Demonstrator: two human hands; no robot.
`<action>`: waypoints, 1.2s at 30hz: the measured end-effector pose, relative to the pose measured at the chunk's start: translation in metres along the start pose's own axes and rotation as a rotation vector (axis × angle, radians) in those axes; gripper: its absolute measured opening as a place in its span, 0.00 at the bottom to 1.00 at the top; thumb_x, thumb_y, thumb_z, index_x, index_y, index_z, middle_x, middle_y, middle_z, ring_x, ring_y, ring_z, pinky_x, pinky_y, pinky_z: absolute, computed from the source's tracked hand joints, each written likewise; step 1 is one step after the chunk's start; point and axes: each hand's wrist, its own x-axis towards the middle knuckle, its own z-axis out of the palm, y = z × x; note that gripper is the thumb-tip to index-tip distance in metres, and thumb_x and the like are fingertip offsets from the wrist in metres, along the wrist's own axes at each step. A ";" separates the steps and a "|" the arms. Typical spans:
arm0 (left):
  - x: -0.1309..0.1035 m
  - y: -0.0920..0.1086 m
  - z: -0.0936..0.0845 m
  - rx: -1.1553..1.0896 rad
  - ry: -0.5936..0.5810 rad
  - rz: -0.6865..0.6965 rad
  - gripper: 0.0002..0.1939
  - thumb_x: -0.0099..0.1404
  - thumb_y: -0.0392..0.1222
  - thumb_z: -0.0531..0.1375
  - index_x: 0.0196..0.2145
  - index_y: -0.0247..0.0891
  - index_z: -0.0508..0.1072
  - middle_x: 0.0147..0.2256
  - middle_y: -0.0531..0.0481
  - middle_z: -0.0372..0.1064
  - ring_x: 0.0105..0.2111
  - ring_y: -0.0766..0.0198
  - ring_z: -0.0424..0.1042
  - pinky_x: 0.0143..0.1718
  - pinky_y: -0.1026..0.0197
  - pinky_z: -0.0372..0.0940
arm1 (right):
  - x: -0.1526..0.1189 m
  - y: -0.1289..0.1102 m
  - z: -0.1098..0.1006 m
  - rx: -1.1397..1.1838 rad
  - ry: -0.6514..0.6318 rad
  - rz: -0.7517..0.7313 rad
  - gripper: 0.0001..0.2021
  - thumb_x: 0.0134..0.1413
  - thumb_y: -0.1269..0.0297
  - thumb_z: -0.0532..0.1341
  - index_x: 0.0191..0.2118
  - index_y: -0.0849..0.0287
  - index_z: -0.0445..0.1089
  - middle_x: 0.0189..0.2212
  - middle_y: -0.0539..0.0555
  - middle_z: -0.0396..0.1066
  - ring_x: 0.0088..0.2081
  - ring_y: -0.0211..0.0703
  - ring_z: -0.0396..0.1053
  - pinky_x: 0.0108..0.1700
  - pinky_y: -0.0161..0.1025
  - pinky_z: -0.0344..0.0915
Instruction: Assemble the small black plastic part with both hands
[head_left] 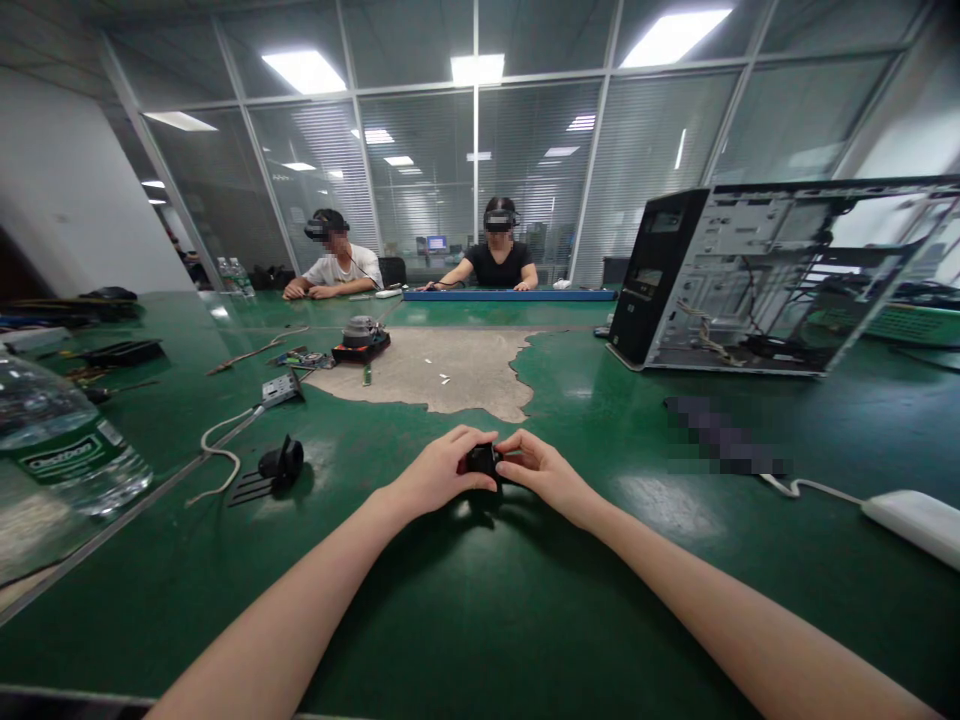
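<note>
While both forearms reach in from the near edge of the green table (570, 620), a small black part (482, 459) sits between the two hands, near the middle of the tabletop's width. The left hand (442, 468) holds its left side, thumb below and fingers above, with a narrow gap between them that the part fills. The right hand (551, 475) pinches its right side with thumb and fingertips, also nearly closed. The part lies directly at the fingertips of both hands; its exact shape is too dark and too covered to tell.

Toward the left edge, a black slatted piece (281, 462) lies near a metal box (280, 388) with a pale cable (236, 455), and a large clear bottle (75, 440) stands closer to that edge. Beyond the hands, a red and black assembly (361, 342) rests by the left side of a bare beige patch (442, 370). Toward the far right corner stands an open computer case (750, 285); nearer, a pixelated dark object (724, 435) lies beside a white cord leading to a white block (915, 525) at the right edge. Two people sit along the far edge, behind a blue bar (510, 295).
</note>
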 end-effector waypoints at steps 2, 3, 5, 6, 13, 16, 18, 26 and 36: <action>0.000 0.001 -0.002 0.003 -0.004 0.020 0.24 0.55 0.44 0.60 0.50 0.43 0.60 0.45 0.49 0.60 0.42 0.61 0.64 0.44 0.59 0.61 | 0.001 0.001 0.000 -0.017 0.006 -0.006 0.13 0.43 0.61 0.61 0.36 0.58 0.61 0.36 0.51 0.65 0.38 0.40 0.66 0.43 0.42 0.62; -0.001 0.002 -0.002 0.005 -0.012 0.029 0.23 0.57 0.43 0.58 0.50 0.43 0.60 0.46 0.48 0.60 0.42 0.61 0.64 0.44 0.58 0.61 | 0.001 0.002 -0.001 -0.022 0.002 -0.007 0.13 0.44 0.61 0.61 0.37 0.58 0.61 0.38 0.52 0.65 0.39 0.40 0.66 0.44 0.42 0.62; -0.001 0.002 -0.004 0.003 -0.018 0.050 0.20 0.60 0.40 0.55 0.51 0.43 0.59 0.47 0.47 0.60 0.43 0.62 0.64 0.45 0.58 0.61 | 0.000 0.002 -0.002 -0.026 -0.026 -0.012 0.13 0.44 0.61 0.61 0.37 0.58 0.61 0.38 0.52 0.64 0.40 0.41 0.66 0.45 0.43 0.62; -0.001 0.002 -0.004 0.001 -0.015 0.050 0.20 0.60 0.40 0.55 0.51 0.43 0.59 0.47 0.47 0.60 0.43 0.62 0.64 0.45 0.58 0.60 | -0.001 0.002 -0.002 -0.024 -0.044 -0.018 0.13 0.43 0.62 0.61 0.36 0.58 0.61 0.38 0.52 0.64 0.41 0.41 0.66 0.45 0.43 0.62; 0.000 -0.001 -0.003 0.007 -0.014 0.026 0.21 0.58 0.41 0.57 0.50 0.43 0.60 0.47 0.48 0.61 0.44 0.61 0.64 0.46 0.57 0.60 | -0.007 0.002 -0.002 0.023 -0.106 -0.030 0.16 0.40 0.64 0.64 0.35 0.56 0.58 0.39 0.50 0.64 0.42 0.41 0.65 0.46 0.44 0.63; 0.000 -0.001 -0.004 0.050 -0.019 0.047 0.21 0.59 0.41 0.56 0.50 0.43 0.60 0.48 0.48 0.60 0.46 0.60 0.63 0.48 0.57 0.59 | -0.006 0.002 -0.002 -0.003 -0.083 -0.047 0.13 0.42 0.63 0.62 0.35 0.57 0.59 0.36 0.50 0.64 0.41 0.40 0.66 0.45 0.43 0.63; -0.001 0.000 -0.005 0.103 -0.026 0.063 0.21 0.59 0.43 0.56 0.51 0.44 0.59 0.49 0.49 0.60 0.47 0.60 0.62 0.48 0.57 0.58 | -0.005 0.002 -0.001 -0.028 -0.057 -0.059 0.12 0.44 0.62 0.61 0.34 0.57 0.59 0.36 0.50 0.64 0.40 0.40 0.66 0.45 0.43 0.63; -0.001 0.004 -0.008 0.329 -0.009 0.107 0.20 0.59 0.47 0.55 0.49 0.43 0.61 0.47 0.49 0.63 0.41 0.59 0.61 0.44 0.55 0.59 | -0.005 0.000 0.000 -0.097 -0.042 -0.051 0.14 0.45 0.63 0.60 0.39 0.56 0.60 0.39 0.52 0.63 0.41 0.41 0.66 0.46 0.44 0.62; -0.001 0.004 -0.005 0.435 -0.015 0.111 0.26 0.60 0.51 0.52 0.54 0.40 0.55 0.46 0.45 0.60 0.42 0.57 0.58 0.44 0.54 0.58 | -0.008 0.000 -0.002 -0.013 -0.080 -0.009 0.16 0.40 0.66 0.63 0.36 0.55 0.58 0.38 0.51 0.65 0.40 0.40 0.66 0.45 0.45 0.64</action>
